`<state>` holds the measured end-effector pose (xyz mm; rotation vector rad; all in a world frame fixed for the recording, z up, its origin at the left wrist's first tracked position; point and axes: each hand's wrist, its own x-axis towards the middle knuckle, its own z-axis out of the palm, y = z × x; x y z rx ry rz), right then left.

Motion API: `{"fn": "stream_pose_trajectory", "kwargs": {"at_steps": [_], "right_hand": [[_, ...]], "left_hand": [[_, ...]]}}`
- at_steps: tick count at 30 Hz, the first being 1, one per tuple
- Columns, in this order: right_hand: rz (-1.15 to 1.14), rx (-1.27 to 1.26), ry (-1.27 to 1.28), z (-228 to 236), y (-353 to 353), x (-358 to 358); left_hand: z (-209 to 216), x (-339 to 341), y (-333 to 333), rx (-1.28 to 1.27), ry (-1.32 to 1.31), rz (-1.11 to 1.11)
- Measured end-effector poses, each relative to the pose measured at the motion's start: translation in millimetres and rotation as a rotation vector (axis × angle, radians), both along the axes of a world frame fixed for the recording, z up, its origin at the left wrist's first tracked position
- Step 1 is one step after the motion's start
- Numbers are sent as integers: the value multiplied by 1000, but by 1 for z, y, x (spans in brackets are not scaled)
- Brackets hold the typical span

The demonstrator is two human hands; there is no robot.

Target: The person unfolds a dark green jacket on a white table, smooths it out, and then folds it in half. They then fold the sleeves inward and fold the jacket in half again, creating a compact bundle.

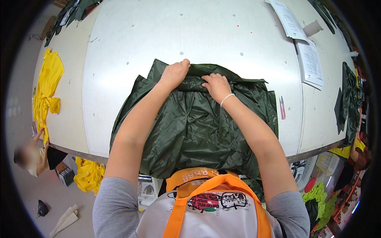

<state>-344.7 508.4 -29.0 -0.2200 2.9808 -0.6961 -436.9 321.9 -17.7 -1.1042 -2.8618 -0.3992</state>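
Note:
A dark green, shiny waterproof garment [190, 131] lies spread over the near part of the table and hangs over its front edge toward my orange apron. My left hand [174, 75] pinches the garment's far edge, its fingers closed on the fabric. To the right of it, my right hand [217, 85] has its fingers bent over a folded band of the same fabric and grips it. A white beaded bracelet circles my right wrist. Deep creases run down the middle of the cloth, and its layers overlap at the right side.
Right of the garment lie thread snips [282, 108] with a pink handle. Printed sheets [309, 63] and a white roll [312, 28] are farther right. At the far left, a co-worker [37, 156] holds yellow fabric [48, 79]. Dark green pieces [347, 103] hang at the right edge.

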Motion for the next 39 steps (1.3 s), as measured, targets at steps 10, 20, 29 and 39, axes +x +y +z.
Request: {"fn": "stream_pose_trajectory", "kwargs": {"at_steps": [10,20,29,39], "right_hand": [[-144,18,-82,14,4,-26],[56,307,105,24,-7,-6],[39,251,-210,26,1,-27],[21,244,-347,31,9,-35]], "left_hand": [[31,-3,-27,61,-106,-359],[-3,2,-33,15,-19,-78],[34,-39,-39,64,-497,198],[20,-34,-47,283,-759,247]]}}
